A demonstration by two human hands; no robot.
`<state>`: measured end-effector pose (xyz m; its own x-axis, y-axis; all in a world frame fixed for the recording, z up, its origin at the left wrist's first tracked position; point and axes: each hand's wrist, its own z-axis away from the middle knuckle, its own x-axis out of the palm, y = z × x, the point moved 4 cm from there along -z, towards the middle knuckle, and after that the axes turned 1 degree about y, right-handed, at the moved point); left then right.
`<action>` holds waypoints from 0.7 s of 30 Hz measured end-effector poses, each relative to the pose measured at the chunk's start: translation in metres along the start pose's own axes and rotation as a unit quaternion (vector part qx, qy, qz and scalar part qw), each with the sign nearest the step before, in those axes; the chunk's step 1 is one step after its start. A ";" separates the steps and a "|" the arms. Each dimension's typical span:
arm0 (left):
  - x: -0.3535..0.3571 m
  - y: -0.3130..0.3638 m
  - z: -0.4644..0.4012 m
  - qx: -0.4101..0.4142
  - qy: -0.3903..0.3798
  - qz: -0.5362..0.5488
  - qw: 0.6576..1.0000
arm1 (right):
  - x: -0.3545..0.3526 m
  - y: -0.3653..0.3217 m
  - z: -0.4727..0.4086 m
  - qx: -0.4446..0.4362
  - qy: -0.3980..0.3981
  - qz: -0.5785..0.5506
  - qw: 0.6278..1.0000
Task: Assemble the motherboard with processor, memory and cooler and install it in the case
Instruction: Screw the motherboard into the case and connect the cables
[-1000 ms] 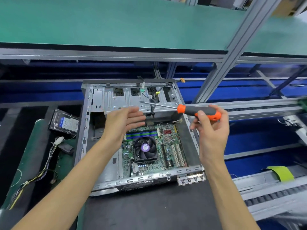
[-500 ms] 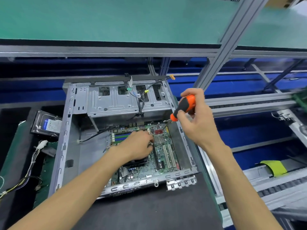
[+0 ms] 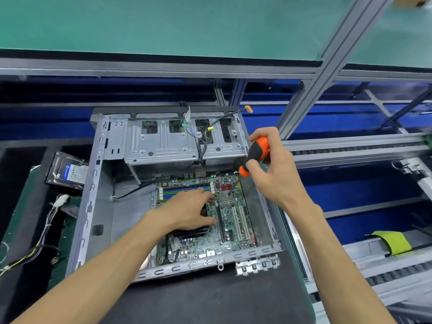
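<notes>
Mostly hidden cooler (image 3: 190,231) (under left hand (image 3: 189,210))

My one view comes from the head camera, wide-angle, looking forward and steeply down onto the open case (image 3: 98,206), close above it, with the green shelf (image 3: 163,24) beyond the case.

Bare matt metal case (image 3: 98,183) — glossy plastic screwdriver (image 3: 257,153) (orange-black handle).

Bright even overhead light — soft shadows, wide-angle bending at edges, slight blur.
</notes>
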<state>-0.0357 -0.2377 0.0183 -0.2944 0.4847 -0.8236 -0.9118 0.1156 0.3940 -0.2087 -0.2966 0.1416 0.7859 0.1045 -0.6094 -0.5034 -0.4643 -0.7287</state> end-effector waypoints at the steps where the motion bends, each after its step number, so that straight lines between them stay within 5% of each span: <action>1: 0.001 -0.004 0.001 -0.014 -0.011 0.001 1.000 | -0.001 0.000 0.001 0.000 0.000 -0.003 1.000; 15: 0.002 -0.010 0.005 -0.013 -0.090 -0.050 0.995 | -0.005 0.004 -0.005 -0.019 0.028 0.000 0.999; 21: 0.007 -0.009 0.003 -0.002 -0.049 -0.059 0.997 | 0.002 0.008 -0.011 -0.034 0.003 0.019 0.999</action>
<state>-0.0290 -0.2332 0.0102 -0.1555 0.5504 -0.8203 -0.9396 0.1740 0.2948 -0.2071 -0.3102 0.1378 0.7687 0.0802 -0.6346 -0.5076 -0.5272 -0.6815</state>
